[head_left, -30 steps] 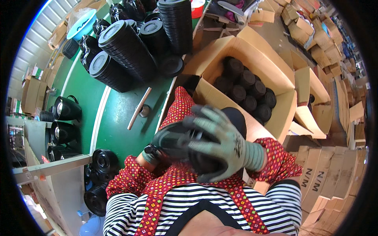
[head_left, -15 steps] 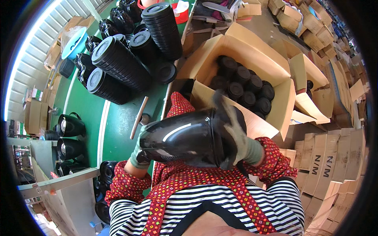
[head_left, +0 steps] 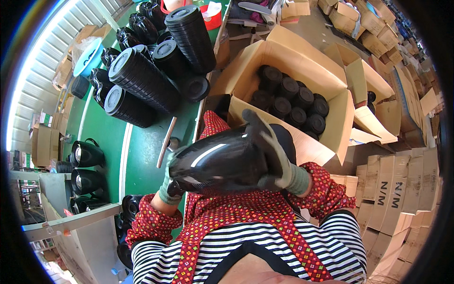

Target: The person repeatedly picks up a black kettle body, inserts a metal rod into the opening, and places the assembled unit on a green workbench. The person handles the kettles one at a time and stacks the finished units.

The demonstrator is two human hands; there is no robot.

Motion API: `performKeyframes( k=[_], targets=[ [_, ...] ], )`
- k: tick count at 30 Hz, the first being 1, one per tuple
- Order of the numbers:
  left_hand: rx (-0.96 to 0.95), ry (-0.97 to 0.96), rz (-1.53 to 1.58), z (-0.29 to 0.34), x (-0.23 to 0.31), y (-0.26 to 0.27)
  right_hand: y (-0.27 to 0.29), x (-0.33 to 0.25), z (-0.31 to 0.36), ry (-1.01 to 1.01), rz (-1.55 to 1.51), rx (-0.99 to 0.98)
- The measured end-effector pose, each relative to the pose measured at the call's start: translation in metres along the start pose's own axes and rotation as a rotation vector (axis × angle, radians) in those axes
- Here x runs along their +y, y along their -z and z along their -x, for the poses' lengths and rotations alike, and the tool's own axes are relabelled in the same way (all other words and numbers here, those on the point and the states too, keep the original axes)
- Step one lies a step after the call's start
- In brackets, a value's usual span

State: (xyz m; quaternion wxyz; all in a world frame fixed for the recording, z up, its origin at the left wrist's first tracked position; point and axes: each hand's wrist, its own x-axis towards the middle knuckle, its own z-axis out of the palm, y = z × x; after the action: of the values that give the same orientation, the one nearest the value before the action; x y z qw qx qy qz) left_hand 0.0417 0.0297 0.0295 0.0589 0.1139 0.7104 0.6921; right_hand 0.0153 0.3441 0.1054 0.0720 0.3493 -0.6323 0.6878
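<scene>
A glossy black jug-like shell (head_left: 217, 161) lies on its side in front of my chest, held between both hands. My left hand (head_left: 170, 182), in a grey-green glove, is closed on its left end; most of those fingers are behind the shell. My right hand (head_left: 276, 154), in a glove with dark fingertips, grips its wide right end, fingers wrapped round it. A black round part shows behind that hand; I cannot tell whether it is attached. Left of the shell, a metal rod (head_left: 166, 142) slants over the green table.
Stacks of black ribbed round parts (head_left: 142, 78) stand on the green table (head_left: 142, 165), beside a loose black disc (head_left: 196, 88). An open carton (head_left: 312, 146) at right holds several black cylinders. More black jugs (head_left: 87, 154) stand at left; closed cartons (head_left: 392, 189) are piled at right.
The shell's right end, with my right hand, has shifted slightly left. My right hand now reaches further over that end, hiding the seam seen before. My left hand keeps its hold.
</scene>
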Motion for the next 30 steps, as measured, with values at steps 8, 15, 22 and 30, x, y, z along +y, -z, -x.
performKeyframes(
  k=[8, 15, 22, 30],
  targets=[
    [0.212, -0.263, -0.526, -0.031, 0.084, -0.001, -0.023, 0.042, 0.024, -0.468, -0.671, 0.342],
    [-0.196, 0.66, 1.24, -0.009, -0.024, -0.033, 0.018, -0.016, -0.012, 0.2, 0.313, -0.362],
    [-0.317, 0.31, 0.492, 0.002, -0.027, -0.051, 0.009, -0.043, -0.024, 0.164, 0.418, -0.35],
    [-0.115, 0.235, 0.339, 0.014, -0.092, -0.06, 0.021, 0.0, 0.004, -0.36, 0.032, 0.082]
  ],
)
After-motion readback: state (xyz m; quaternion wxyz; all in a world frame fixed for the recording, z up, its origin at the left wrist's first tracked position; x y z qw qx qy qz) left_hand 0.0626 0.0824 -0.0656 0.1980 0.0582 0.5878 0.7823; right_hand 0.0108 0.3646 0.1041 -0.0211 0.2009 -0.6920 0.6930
